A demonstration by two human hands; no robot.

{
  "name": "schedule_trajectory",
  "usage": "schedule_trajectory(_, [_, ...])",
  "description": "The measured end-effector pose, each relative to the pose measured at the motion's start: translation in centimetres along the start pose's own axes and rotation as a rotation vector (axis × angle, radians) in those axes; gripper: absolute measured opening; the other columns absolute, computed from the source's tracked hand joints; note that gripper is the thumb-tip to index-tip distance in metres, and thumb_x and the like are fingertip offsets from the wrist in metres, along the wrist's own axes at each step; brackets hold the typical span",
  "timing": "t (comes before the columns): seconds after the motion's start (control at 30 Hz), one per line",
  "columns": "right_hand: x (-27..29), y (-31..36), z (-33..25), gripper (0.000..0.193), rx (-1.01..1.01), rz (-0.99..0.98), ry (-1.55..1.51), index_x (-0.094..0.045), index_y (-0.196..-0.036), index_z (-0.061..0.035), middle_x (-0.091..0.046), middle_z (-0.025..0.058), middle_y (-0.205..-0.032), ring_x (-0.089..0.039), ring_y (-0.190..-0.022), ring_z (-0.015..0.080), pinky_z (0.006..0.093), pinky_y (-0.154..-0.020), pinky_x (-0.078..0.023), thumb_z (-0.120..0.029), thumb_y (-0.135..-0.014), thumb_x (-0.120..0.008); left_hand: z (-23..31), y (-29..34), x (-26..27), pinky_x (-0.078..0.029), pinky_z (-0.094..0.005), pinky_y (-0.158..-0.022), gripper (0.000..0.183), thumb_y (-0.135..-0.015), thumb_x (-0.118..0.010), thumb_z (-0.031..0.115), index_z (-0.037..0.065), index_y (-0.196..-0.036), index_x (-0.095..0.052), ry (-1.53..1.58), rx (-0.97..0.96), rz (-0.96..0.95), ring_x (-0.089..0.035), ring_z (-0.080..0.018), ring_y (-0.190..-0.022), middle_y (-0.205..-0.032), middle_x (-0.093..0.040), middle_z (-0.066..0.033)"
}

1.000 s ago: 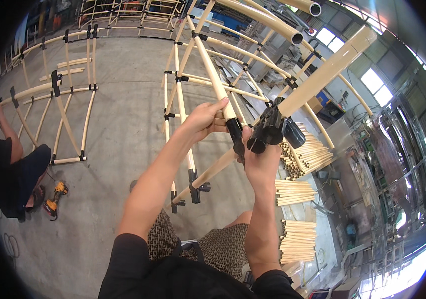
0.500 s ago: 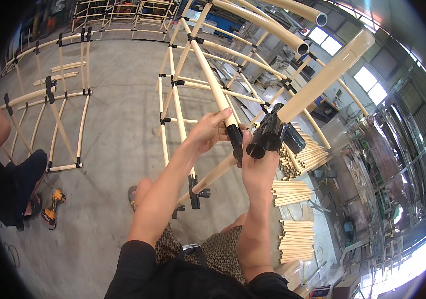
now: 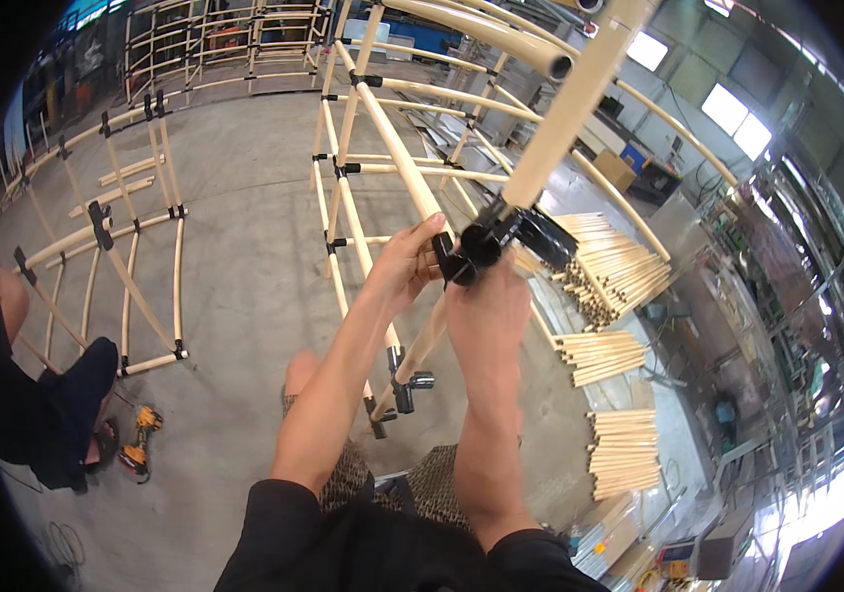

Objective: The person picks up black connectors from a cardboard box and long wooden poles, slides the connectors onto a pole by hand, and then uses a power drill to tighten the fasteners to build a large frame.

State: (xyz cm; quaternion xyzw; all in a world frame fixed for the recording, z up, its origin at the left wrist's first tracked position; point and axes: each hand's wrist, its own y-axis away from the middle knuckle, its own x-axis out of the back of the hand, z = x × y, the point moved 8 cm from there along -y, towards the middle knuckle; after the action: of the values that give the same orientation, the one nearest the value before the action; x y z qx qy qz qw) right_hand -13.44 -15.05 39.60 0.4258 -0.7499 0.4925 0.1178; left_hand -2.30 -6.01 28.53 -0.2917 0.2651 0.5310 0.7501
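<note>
My left hand [image 3: 405, 261] is closed around the lower end of a long cream pipe [image 3: 397, 143], its thumb on top next to a black joint piece there. My right hand [image 3: 489, 301] is wrapped from below around a black pipe joint [image 3: 481, 243]; its fingers are mostly hidden behind the joint. Out of that joint a thick cream pipe [image 3: 570, 113] rises to the upper right. Both hands are close together, and the joint meets the long pipe's end. Below them a slanting pipe [image 3: 424, 340] runs down to black joints [image 3: 402, 385] near my legs.
The cream pipe frame [image 3: 343, 168] stands in front of me. Bundles of cut pipes [image 3: 624, 449] lie at right. At left a co-worker [image 3: 47, 385] crouches by another frame [image 3: 151, 360], with a yellow power drill [image 3: 142, 439] on the floor. Machinery and clear sheets [image 3: 787, 296] stand far right.
The joint and its thick pipe have moved left with my right hand, closer to the long pipe's end at my left hand. The whole view has shifted slightly.
</note>
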Motion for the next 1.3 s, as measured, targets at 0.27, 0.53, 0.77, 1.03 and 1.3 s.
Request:
schedule_trajectory(0.27, [0.0, -0.8, 1.3, 0.022, 0.039, -0.039, -0.152, -0.058, -0.095, 0.0012, -0.067, 0.0214, -0.074, -0.067, -0.073, 0.0431, 0.0507, -0.064, -0.052, -0.009, -0.077, -0.067, 1.7, 0.0, -0.8, -0.059, -0.034, -0.077, 0.031, -0.1, -0.062, 0.034, 0.003, -0.102, -0.06, 0.048, 0.057, -0.082, -0.071, -0.0186, -0.081, -0.092, -0.072, -0.0102])
schedule_trajectory(0.53, [-0.1, -0.2, 1.3, 0.019, 0.114, 0.071, -0.036, -0.067, -0.084, -0.0002, -0.062, 0.0149, -0.063, -0.061, -0.053, 0.0291, 0.0372, -0.051, -0.044, -0.017, -0.091, -0.072, 1.0, -1.8, 0.5, -0.056, -0.0358, -0.08, 0.03, -0.1, -0.061, 0.034, 0.004, -0.1, -0.062, -0.05, 0.142, -0.185, -0.07, -0.0188, -0.089, -0.098, -0.072, -0.0106])
schedule_trajectory(0.77, [0.6, -0.4, -0.4, 0.022, 0.122, 0.075, -0.124, -0.063, -0.103, 0.0, -0.063, 0.0038, -0.08, -0.055, -0.068, 0.011, 0.028, -0.062, -0.047, -0.016, -0.092, -0.075, 2.8, -3.1, -0.3, -0.054, -0.0386, -0.083, 0.031, -0.099, -0.058, 0.036, 0.006, -0.104, -0.059, -0.1, 0.135, -0.247, -0.07, -0.0218, -0.095, -0.107, -0.072, -0.0184])
schedule_trajectory(1.03, [0.5, -0.5, 0.2, 0.028, 0.01, 0.063, -0.119, -0.064, -0.109, 0.0009, -0.063, 0.0029, -0.085, -0.056, -0.074, 0.0098, 0.028, -0.066, -0.049, -0.017, -0.092, -0.076, 2.5, -4.3, -0.5, -0.047, -0.0479, -0.099, 0.037, -0.102, -0.053, 0.037, 0.001, -0.11, -0.057, -0.111, 0.181, -0.155, -0.071, -0.0312, -0.096, -0.107, -0.07, -0.0217])
schedule_trajectory(1.3, [1.3, -0.5, 0.1, 0.026, 0.147, 0.069, -0.041, -0.063, -0.107, 0.0005, -0.062, 0.0047, -0.084, -0.054, -0.072, 0.0121, 0.0292, -0.064, -0.047, -0.012, -0.089, -0.077, 2.5, -4.3, -0.9, -0.055, -0.0439, -0.085, 0.037, -0.101, -0.054, 0.037, 0.001, -0.109, -0.055, -0.132, 0.154, -0.15, -0.072, -0.0288, -0.09, -0.098, -0.072, -0.0194])
